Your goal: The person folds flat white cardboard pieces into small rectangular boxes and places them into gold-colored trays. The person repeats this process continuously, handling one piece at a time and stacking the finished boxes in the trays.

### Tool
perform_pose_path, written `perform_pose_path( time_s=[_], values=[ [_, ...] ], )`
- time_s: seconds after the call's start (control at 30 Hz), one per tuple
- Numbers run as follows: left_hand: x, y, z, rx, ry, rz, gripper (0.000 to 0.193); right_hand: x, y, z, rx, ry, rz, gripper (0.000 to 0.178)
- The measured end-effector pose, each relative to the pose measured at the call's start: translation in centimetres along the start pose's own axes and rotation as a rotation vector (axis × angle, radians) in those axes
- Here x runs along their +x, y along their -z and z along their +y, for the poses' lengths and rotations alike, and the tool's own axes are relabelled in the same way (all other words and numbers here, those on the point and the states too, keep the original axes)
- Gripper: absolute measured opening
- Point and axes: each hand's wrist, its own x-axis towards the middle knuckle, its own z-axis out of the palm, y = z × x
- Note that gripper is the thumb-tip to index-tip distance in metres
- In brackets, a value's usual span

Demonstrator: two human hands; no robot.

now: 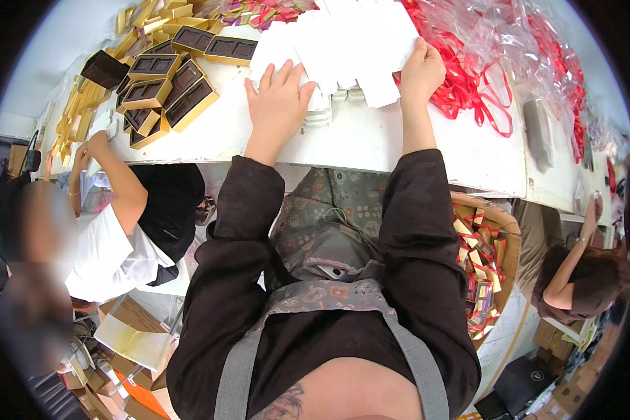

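A spread of white flat card pieces (357, 49), glaring in the light, lies on the white table in front of me. My left hand (278, 105) rests palm down on the left side of it, fingers spread. At the right edge my right hand (423, 73) has thumb and curled fingers closed on the border of a white card piece. Small stacks of folded white pieces (318, 115) show beneath the spread, just beside my left hand. Left of that hand is a pile of gold boxes with dark brown inserts (189, 94).
Red ribbons (479, 91) and clear plastic bags (504, 35) heap up at the right. Below the table edge stands a carton (512, 241) of small red and gold boxes. One person in white (105, 245) sits left; another in dark clothing (581, 283) is at far right.
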Motion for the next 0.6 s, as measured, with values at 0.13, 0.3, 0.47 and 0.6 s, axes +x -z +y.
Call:
perform_pose_path(
  time_s=[0.13,0.3,0.47,0.6],
  values=[
    [0.8,0.6,-0.6,-0.683,0.275,0.096,0.052,-0.8,0.0,-0.3,0.070,-0.053,-0.102,0.037],
    [1.5,4.5,-0.2,-1.774,0.579,-0.042,0.030,-3.0,-0.1,-1.5,0.278,-0.050,-0.177,0.031],
    [3.3,1.6,-4.2,-1.492,0.685,-0.035,0.028,-1.0,0.8,0.5,0.376,-0.274,0.031,0.026],
    [3.4,2.4,-4.7,-1.340,0.548,-0.015,0.036,-1.4,4.1,-1.6,0.588,-0.418,-0.054,0.028]
  ],
)
